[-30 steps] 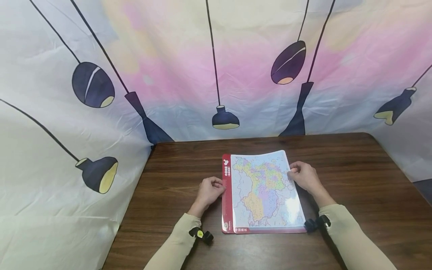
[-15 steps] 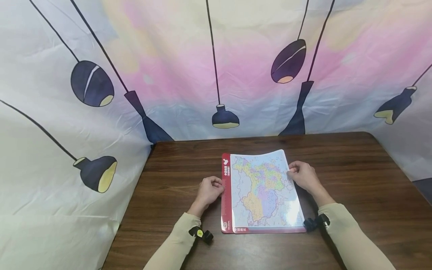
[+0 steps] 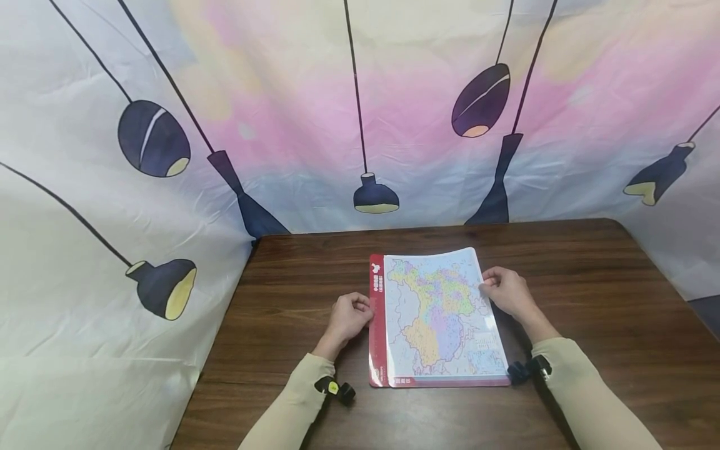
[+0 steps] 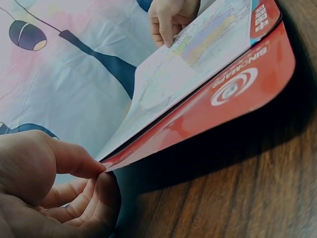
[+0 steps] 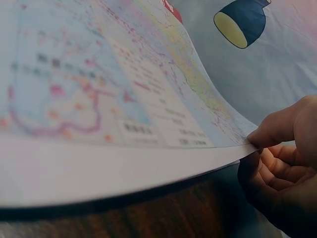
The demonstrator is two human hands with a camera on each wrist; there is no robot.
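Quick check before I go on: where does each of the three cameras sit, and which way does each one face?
Head: above, facing forward and down at the wooden table and map board; both forearms and hands show.
Left wrist: low beside the board's red edge, facing across it; left hand pinches that edge.
Right wrist: low at the opposite side; right hand pinches the lifted map sheet.
Shared: the left wrist view also catches the right hand.

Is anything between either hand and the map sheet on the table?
Nothing visible. The right hand already pinches the map sheet at its right edge, lifting it, and the left hand pinches the red board at its left edge.
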